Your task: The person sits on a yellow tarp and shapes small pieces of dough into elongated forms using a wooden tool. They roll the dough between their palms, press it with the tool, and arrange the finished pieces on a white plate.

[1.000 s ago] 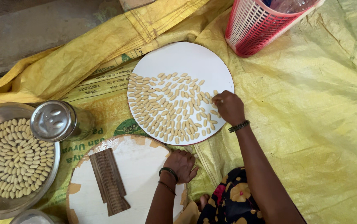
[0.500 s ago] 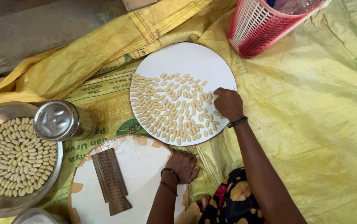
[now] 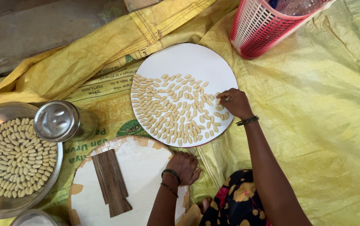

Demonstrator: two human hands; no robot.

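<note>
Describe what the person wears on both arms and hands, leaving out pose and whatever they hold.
Both forearms are bare, with no sleeves and no gloves. The left hand has a dark green round bangle at the wrist and a thinner dark bangle just behind it. The right hand has a set of thin black bangles stacked close at the wrist. No rings can be made out.
</note>
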